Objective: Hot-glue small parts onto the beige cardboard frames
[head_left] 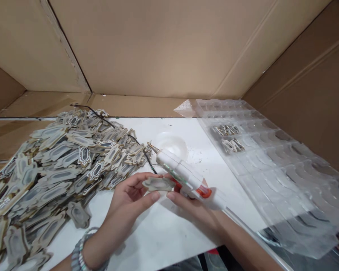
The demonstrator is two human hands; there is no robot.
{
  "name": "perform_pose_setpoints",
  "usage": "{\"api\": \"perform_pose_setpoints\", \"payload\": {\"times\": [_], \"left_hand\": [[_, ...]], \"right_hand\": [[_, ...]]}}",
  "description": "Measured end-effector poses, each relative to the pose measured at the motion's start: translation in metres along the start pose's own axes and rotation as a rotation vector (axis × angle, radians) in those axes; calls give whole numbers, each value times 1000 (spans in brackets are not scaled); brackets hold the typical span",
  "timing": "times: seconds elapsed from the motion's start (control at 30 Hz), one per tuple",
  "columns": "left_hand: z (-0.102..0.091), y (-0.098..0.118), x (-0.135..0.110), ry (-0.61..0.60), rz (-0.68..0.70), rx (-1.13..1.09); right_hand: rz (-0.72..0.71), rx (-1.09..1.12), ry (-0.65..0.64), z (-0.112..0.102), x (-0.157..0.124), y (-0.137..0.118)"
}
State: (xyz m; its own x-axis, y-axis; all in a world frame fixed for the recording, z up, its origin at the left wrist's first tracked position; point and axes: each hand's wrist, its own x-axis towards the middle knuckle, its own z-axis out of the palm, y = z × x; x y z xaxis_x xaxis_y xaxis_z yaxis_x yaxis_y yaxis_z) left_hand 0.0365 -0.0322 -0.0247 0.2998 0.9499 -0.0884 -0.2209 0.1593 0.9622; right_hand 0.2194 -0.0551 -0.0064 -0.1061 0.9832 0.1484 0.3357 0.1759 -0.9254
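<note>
Brown cardboard walls (164, 49) surround a white, smooth tabletop (149, 244). Above it, a grey, elongated, scalloped plaque (159, 183) is pinched by the left hand (131, 201) and right hand (186, 205). If the white-and-orange plastic glue gun (180, 169) tilts, its metal nozzle (153, 147) may smear the grey plaque heap (59, 177).

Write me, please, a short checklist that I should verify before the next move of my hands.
1. Pale plaque held: ok, near its ends, by left hand and right hand.
2. Glue gun with nozzle pointing away from both hands: ok.
3. Nozzle apart from the pile of plaques: cannot tell, they overlap in this view.
4. Black cord free of the pile: not ok, it runs across it, partly hidden.
5. Small metal parts inside the clear tray: ok, in two compartments.
</note>
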Motion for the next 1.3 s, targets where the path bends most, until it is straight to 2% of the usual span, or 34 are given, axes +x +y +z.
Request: {"api": "perform_pose_setpoints", "payload": {"times": [0.1, 0.17, 0.27, 0.33, 0.43, 0.53, 0.7, 0.83, 1.0, 1.3], "left_hand": [[-7, 6, 2, 30, -43, -105], [-17, 13, 6, 1, -24, -179], [-35, 22, 11, -33, 56, -242], [-46, 26, 13, -4, 118, -185], [-54, 29, 15, 61, 165, 34], [-51, 30, 17, 84, 145, 141], [-40, 28, 18, 93, 29, 4], [-34, 28, 18, 73, -53, -68], [-28, 31, 15, 64, -159, -138], [-23, 34, 13, 70, -222, -202]], "right_hand": [[8, -29, 44, -4, 0, 1], [8, -79, 63, -6, 1, 4], [-111, -87, 81, -7, 5, 12], [-200, -56, 89, -8, 6, 16], [-198, -54, 88, -10, 5, 14], [-234, -82, 1, -13, 3, 11], [-299, -67, -106, -13, 3, 17], [-344, -92, -142, -11, 4, 21], [-327, -143, -158, -11, 5, 21], [-322, -137, -163, -10, 5, 23]]}}
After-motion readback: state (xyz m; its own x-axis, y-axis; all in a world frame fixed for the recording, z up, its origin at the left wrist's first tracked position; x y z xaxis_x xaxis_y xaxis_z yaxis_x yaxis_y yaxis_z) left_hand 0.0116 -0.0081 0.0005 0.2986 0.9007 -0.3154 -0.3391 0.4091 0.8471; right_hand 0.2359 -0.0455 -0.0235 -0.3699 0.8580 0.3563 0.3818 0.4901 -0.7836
